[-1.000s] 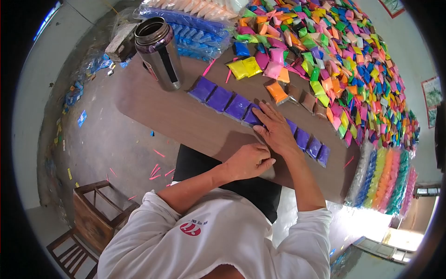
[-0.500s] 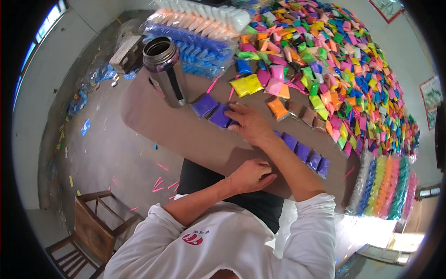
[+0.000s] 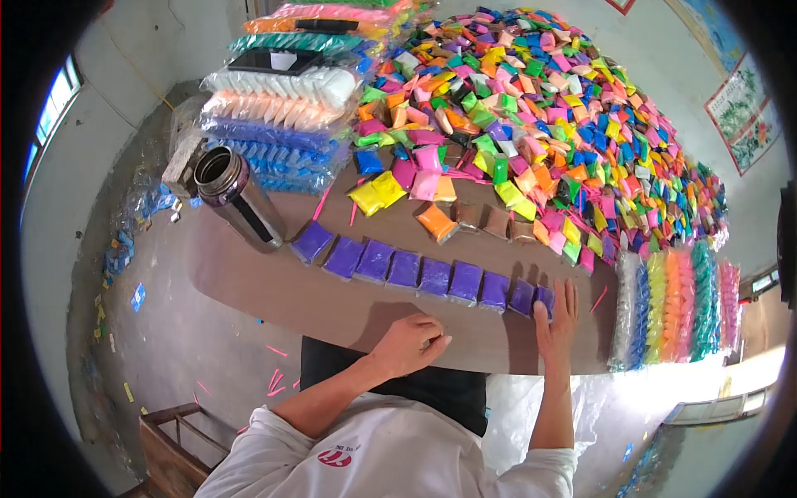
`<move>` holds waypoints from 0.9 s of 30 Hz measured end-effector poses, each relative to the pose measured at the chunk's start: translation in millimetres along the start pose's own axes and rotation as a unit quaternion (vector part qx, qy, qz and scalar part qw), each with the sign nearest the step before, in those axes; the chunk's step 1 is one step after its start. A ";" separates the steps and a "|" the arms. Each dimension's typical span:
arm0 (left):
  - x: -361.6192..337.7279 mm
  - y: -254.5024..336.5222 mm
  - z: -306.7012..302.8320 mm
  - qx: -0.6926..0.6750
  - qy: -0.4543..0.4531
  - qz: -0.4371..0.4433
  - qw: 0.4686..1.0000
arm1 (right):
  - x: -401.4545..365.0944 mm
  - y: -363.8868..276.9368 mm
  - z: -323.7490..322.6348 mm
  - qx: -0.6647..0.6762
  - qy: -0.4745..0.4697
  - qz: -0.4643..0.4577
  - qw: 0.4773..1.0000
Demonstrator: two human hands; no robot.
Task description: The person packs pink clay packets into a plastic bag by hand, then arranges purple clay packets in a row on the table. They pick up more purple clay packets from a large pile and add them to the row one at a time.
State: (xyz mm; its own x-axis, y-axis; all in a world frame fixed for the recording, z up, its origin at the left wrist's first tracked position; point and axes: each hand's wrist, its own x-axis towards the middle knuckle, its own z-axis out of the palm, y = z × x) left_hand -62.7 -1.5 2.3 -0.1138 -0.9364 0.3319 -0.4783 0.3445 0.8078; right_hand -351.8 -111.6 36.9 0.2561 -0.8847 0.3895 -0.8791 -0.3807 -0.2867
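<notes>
A row of purple packets [image 3: 403, 269] in clear film runs across the brown table [image 3: 332, 311]. My right hand [image 3: 558, 322] is at the row's right end, fingers stretched out and thumb apart, beside the last purple packet [image 3: 544, 296]. The thumb seems to touch that packet without gripping it. My left hand [image 3: 408, 344] rests loosely curled at the table's near edge, in front of the row. No object shows in it, and its palm is hidden.
A metal flask [image 3: 239, 199] without a lid stands at the left. Behind lies a large heap of coloured packets [image 3: 531, 124]. Stacked packet strips [image 3: 282, 108] lie back left, more strips [image 3: 677, 307] at the right. An orange packet [image 3: 436, 222] and brown packets lie behind the row.
My right hand has moved from the left part of the purple row to its right end. More of the row is now uncovered. My left hand stays curled near the edge; the view has shifted.
</notes>
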 end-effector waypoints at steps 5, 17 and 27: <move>-0.3 2.1 3.3 0.010 0.005 -0.010 1.000 | -17.7 10.8 14.3 -0.008 -0.053 0.042 0.998; 2.1 4.9 5.3 0.013 0.012 -0.028 0.999 | -5.2 20.5 34.1 0.144 0.063 0.099 0.983; 17.8 20.2 16.3 0.089 -0.122 -0.015 0.988 | -12.5 34.8 41.7 0.266 0.176 0.182 0.930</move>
State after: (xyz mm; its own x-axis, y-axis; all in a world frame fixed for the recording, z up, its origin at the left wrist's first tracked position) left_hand -88.6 -12.3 16.6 -0.2934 -0.9417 0.1644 -0.6283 0.3196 0.7093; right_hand -368.9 -125.0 -14.5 -0.2486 -0.8738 0.4180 -0.5344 -0.2361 -0.8116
